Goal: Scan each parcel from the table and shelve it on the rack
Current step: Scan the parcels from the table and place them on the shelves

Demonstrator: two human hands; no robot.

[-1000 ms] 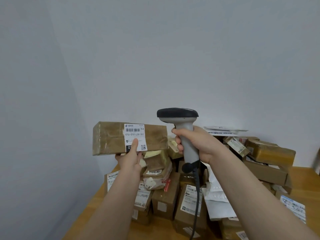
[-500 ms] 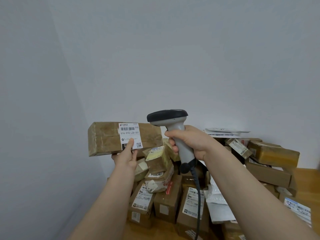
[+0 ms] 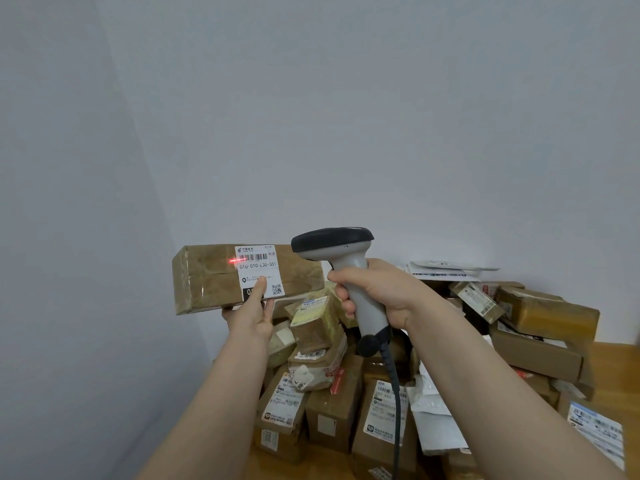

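Note:
A long brown taped parcel (image 3: 207,277) with a white shipping label is held up in front of the wall. My left hand (image 3: 252,315) grips it from below, thumb lying on the label's lower part. My right hand (image 3: 377,294) grips the grey handle of a barcode scanner (image 3: 341,258) with a black head, just right of the parcel. A red scan line glows across the label's barcode. The scanner's black cord hangs down over the pile.
A heap of brown cardboard parcels (image 3: 329,400) and white mailer bags (image 3: 436,420) covers the wooden table (image 3: 613,355) below my arms. Larger boxes (image 3: 547,313) stack at the right. A plain grey wall stands behind and to the left. No rack is in view.
The view shifted slightly left. The scanner's red line has come on across the parcel's label, where none showed before. Both hands keep their holds.

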